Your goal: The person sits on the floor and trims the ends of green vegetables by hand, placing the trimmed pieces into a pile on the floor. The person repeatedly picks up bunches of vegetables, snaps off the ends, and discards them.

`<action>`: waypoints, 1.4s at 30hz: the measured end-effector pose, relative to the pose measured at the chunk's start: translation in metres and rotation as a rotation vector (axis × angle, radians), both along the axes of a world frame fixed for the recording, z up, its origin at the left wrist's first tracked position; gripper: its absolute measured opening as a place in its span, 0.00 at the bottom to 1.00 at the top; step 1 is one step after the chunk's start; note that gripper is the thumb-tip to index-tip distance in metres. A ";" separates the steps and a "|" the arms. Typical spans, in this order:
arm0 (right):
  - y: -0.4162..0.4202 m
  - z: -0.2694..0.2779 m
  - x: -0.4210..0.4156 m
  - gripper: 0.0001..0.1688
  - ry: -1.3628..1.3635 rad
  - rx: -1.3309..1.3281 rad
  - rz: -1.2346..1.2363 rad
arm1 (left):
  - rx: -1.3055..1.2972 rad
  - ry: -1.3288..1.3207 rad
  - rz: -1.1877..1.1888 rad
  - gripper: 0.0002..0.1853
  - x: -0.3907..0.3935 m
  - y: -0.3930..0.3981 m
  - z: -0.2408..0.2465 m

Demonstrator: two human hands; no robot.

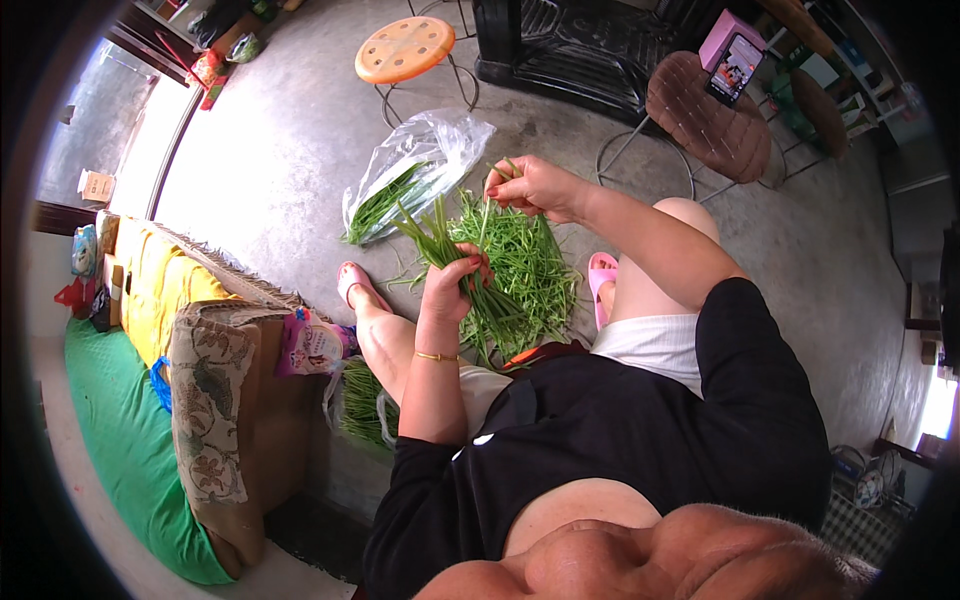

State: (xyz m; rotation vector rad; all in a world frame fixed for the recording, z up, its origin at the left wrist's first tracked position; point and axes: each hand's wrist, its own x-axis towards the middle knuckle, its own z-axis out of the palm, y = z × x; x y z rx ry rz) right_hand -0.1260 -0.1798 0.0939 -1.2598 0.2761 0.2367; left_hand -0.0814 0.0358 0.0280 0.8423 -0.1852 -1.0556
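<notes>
My left hand (457,283) is closed around a bunch of long green stalks (427,241), whose ends fan out on both sides of the fist. Up and to the right of it, my right hand (517,186) pinches a few green stalks between thumb and fingers. Beneath both hands a loose heap of green stalks and trimmings (536,277) lies on the concrete floor between my feet. Beyond the heap, a clear plastic bag (450,146) lies with a bundle of green stalks (386,202) in it. More stalks (362,401) fill a bag beside my left leg.
An orange round stool (405,49) stands past the clear bag, and a black metal stove (577,52) is beside it. At the right a brown cushioned stool (705,120) bears a phone (736,69) against a pink box. A covered sofa (214,405) is on the left.
</notes>
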 end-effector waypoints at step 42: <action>0.018 0.065 -0.015 0.09 -0.119 -0.317 0.086 | -0.031 0.089 0.199 0.11 0.012 0.005 -0.016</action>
